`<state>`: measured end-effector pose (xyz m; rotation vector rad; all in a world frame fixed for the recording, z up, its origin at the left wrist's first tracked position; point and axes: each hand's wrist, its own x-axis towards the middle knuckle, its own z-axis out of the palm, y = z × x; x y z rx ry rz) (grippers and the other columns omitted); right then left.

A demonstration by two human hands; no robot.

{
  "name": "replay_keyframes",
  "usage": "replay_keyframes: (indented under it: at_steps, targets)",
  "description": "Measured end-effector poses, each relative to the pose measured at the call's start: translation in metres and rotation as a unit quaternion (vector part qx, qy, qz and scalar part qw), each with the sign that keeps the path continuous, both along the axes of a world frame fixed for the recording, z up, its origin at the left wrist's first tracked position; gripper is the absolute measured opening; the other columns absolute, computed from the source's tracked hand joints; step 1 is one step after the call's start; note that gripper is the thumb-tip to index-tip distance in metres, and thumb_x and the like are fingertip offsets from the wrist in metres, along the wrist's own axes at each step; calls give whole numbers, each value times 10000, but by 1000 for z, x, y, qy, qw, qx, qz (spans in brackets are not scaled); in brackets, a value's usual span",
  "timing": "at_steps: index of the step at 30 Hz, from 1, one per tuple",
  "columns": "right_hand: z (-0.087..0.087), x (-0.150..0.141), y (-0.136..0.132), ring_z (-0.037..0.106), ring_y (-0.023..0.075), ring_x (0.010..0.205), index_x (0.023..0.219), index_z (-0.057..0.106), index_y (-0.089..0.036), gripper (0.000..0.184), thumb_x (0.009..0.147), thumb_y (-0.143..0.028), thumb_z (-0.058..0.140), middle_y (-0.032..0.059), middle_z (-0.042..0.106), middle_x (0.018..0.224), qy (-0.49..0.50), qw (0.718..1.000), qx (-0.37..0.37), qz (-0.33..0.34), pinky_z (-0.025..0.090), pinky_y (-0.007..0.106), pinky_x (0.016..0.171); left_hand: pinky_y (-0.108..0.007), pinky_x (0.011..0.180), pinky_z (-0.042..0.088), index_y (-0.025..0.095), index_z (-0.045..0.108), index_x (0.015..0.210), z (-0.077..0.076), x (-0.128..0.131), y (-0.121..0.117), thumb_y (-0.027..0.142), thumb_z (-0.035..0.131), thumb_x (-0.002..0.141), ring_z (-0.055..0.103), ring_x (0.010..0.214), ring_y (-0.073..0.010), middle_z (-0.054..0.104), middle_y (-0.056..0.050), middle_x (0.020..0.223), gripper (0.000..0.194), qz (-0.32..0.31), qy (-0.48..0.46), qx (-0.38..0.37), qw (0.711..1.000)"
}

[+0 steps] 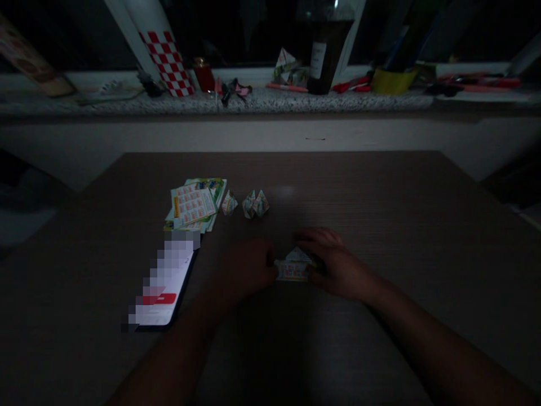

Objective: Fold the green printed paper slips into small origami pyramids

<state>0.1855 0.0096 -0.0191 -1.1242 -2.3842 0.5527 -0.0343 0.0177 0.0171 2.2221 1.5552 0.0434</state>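
A small folded piece of printed paper (pixel 293 272) lies on the table between my hands, with a pale triangular flap standing out at its far side. Its left end is pinched by my left hand (pixel 249 264), whose fingers are curled and dark in shadow. At the right end, my right hand (pixel 333 260) grips it with the thumb near the front edge and the fingers arched over the far side. Beyond my left hand sit small folded paper shapes (pixel 229 203), and two more such paper shapes (pixel 255 204) stand side by side.
To the left, a stack of printed paper sheets (pixel 194 206) lies above a lit phone (pixel 169 293) on the wooden table (pixel 359 186). Behind, the stone windowsill (pixel 270 104) carries a red-checked cylinder (pixel 171 65), a dark bottle (pixel 323 62), a yellow container (pixel 393 82) and pens.
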Motion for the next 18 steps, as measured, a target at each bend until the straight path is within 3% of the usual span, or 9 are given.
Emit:
replay_keyframes:
  at_steps: [5, 10, 14, 18]
  targets:
    - [-1, -1, 0, 550, 250, 1054, 1098, 580, -207, 488, 637, -56, 635, 74, 637, 1099, 72, 996, -36, -46, 412, 432, 934, -297, 670, 433, 183, 658, 886, 0, 7, -4, 244, 571, 740, 618, 783, -204, 681, -57, 901, 181, -28, -30, 38, 998]
    - [-5, 0, -1, 610, 167, 764, 937, 610, -201, 226, 727, -120, 620, 26, 651, 842, 186, 969, -120, -106, 485, 303, 693, -295, 703, 443, 182, 683, 917, 1, 13, -5, 309, 576, 787, 617, 773, -191, 685, -42, 864, 211, -14, -88, 32, 995]
    - [-3, 1, 1, 591, 125, 638, 874, 602, -188, 145, 748, -231, 661, -4, 636, 730, 316, 913, -208, -151, 458, 241, 571, -273, 645, 456, 187, 674, 925, 3, 15, -3, 352, 613, 776, 623, 719, -173, 691, -16, 813, 232, 53, -188, -11, 981]
    - [0, 3, 3, 561, 101, 561, 823, 590, -188, 215, 691, -277, 734, -29, 630, 677, 436, 834, -286, -180, 435, 226, 531, -277, 709, 502, 165, 653, 988, -1, 17, -3, 338, 659, 759, 662, 819, -186, 719, -31, 920, 287, 96, -327, -82, 937]
